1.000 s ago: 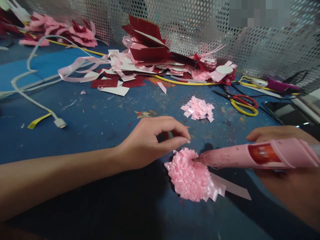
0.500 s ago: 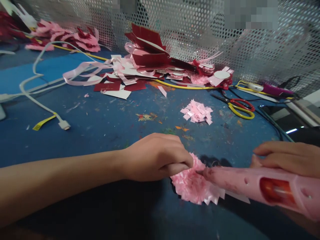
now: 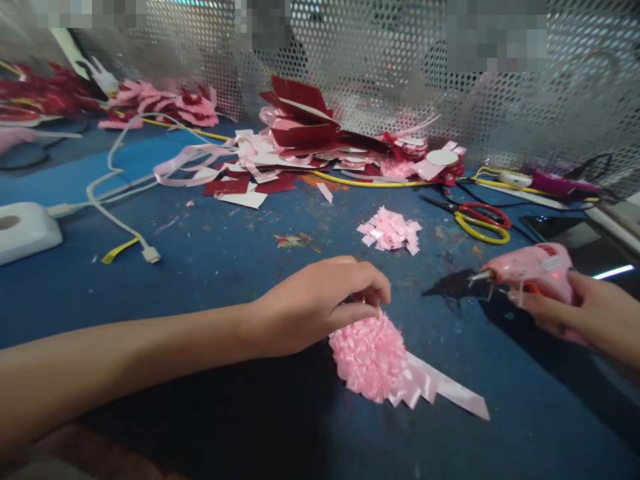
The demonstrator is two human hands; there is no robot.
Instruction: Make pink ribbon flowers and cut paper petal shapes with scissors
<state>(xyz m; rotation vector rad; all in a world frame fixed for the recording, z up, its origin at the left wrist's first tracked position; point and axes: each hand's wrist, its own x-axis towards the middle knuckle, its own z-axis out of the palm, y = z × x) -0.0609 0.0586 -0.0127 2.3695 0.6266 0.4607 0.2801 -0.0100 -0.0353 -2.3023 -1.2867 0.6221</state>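
A ruffled pink ribbon rosette (image 3: 371, 360) lies on the blue table, with a zigzag-folded ribbon tail (image 3: 453, 390) reaching to the right. My left hand (image 3: 325, 303) is at the rosette's upper edge, thumb and curled fingers closed in a pinch there; their tips partly hide what they grip. Off to the right, my right hand (image 3: 575, 307) is wrapped round the handle of a pink hot glue gun (image 3: 533, 270). Its metal nozzle points left, apart from the rosette. Beyond the rosette sits a small pile of cut pink ribbon pieces (image 3: 390, 230).
Scissors (image 3: 483, 222) with red and yellow handles lie at the right, beside a dark-screened device (image 3: 565, 230). Red and white card scraps (image 3: 300, 133) heap up against a perforated metal panel (image 3: 370, 60). A white cable (image 3: 120, 220) and white plug block (image 3: 27, 230) are at left.
My right hand has drawn the glue gun away from the rosette, to the right and farther back. The rosette now shows more fully under my left hand, whose fingers have loosened slightly. The view has shifted.
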